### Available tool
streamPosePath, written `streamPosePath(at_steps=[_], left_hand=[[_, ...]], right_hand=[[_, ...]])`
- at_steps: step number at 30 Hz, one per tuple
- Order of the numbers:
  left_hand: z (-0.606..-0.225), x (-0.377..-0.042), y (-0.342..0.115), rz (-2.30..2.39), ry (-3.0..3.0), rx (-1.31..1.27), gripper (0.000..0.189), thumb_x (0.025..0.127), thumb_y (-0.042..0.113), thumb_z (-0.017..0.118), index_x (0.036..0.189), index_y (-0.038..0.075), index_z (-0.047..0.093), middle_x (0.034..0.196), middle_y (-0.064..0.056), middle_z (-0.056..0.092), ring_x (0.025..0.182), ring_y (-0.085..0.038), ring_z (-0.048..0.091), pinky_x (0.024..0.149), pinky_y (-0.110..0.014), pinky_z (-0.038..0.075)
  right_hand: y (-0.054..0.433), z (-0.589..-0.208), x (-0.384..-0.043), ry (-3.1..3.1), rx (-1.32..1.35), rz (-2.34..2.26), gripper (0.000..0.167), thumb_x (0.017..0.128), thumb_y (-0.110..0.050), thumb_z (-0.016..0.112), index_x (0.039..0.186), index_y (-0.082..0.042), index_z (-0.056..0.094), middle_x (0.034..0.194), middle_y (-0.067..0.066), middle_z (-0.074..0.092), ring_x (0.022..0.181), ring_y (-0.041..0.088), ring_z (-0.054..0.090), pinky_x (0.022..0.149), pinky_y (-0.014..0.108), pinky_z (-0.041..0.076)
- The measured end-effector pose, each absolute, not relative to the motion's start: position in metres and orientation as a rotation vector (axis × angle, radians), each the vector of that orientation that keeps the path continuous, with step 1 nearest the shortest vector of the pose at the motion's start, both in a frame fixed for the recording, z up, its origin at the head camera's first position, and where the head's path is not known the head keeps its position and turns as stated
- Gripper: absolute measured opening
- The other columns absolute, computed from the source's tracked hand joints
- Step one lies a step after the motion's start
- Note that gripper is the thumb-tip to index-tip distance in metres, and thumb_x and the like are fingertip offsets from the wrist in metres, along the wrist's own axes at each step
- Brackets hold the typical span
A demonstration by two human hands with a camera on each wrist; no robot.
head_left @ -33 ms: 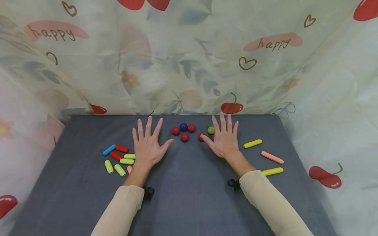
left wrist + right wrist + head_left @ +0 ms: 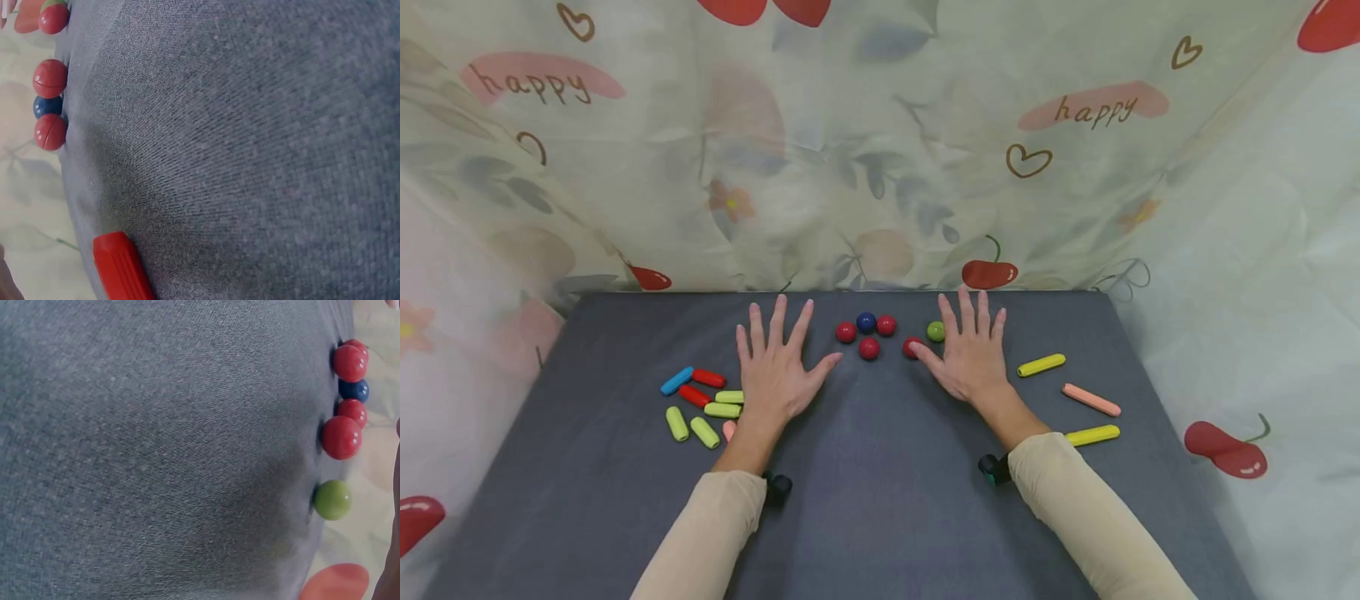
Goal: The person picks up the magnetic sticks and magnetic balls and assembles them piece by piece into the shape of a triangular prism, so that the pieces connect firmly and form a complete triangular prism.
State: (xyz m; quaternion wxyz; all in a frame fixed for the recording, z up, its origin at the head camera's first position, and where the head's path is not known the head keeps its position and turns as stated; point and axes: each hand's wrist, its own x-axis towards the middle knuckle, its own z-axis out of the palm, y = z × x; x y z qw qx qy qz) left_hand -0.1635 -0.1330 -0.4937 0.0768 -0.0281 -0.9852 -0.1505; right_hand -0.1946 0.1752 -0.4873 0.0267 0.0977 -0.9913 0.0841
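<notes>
My left hand (image 2: 775,371) is spread with straight fingers over the left half of the table, holding nothing. My right hand (image 2: 973,358), also spread and holding nothing, is over the right half; its thumb tip overlaps a red ball (image 2: 912,348) and its index finger is beside a green ball (image 2: 935,332). Between the hands, several glossy red balls (image 2: 868,348) cluster around a dark blue ball (image 2: 866,322). In the left wrist view a red stick (image 2: 122,265) lies on the cloth; in the right wrist view the green ball (image 2: 332,500) sits apart from the red ones.
Left of my left hand lie short sticks: blue (image 2: 677,381), red (image 2: 708,378), several light green (image 2: 677,423), and a pink one (image 2: 728,430) partly behind my wrist. Right lie yellow (image 2: 1041,365) and salmon (image 2: 1091,400) sticks. A patterned curtain (image 2: 820,167) borders the grey table (image 2: 880,517).
</notes>
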Motion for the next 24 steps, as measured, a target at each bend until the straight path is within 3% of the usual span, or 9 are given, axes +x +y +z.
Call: streamPosePath(at_steps=[14, 19, 24], left_hand=[[-0.491, -0.155, -0.15, -0.521, -2.996, -0.06, 0.089, 0.093, 0.075, 0.048, 0.164, 0.041, 0.007, 0.174, -0.008, 0.004, 0.158, -0.047, -0.006, 0.123, -0.071, 0.0], [-0.49, -0.145, -0.17, -0.602, -2.991, -0.067, 0.087, 0.097, 0.066, 0.053, 0.164, 0.039, 0.005, 0.174, -0.01, 0.006, 0.157, -0.05, -0.003, 0.12, -0.075, 0.004], [-0.49, -0.133, -0.191, -0.664, -2.971, -0.096, 0.084, 0.1, 0.054, 0.058, 0.165, 0.036, 0.007, 0.172, -0.014, 0.013, 0.155, -0.054, 0.004, 0.118, -0.077, 0.01]], right_hand=[[0.188, -0.495, -0.196, -3.124, 0.322, 0.38, 0.091, 0.098, -0.072, 0.04, 0.166, -0.021, 0.008, 0.174, 0.013, -0.004, 0.16, 0.041, -0.005, 0.125, 0.068, -0.001], [0.196, -0.502, -0.199, -3.147, 0.367, 0.511, 0.086, 0.103, -0.059, 0.046, 0.165, -0.017, 0.006, 0.172, 0.017, 0.001, 0.16, 0.042, 0.002, 0.126, 0.065, 0.011], [0.197, -0.505, -0.203, -3.14, 0.42, 0.544, 0.083, 0.102, -0.049, 0.055, 0.165, -0.016, 0.011, 0.17, 0.016, 0.015, 0.155, 0.042, 0.019, 0.121, 0.064, 0.028]])
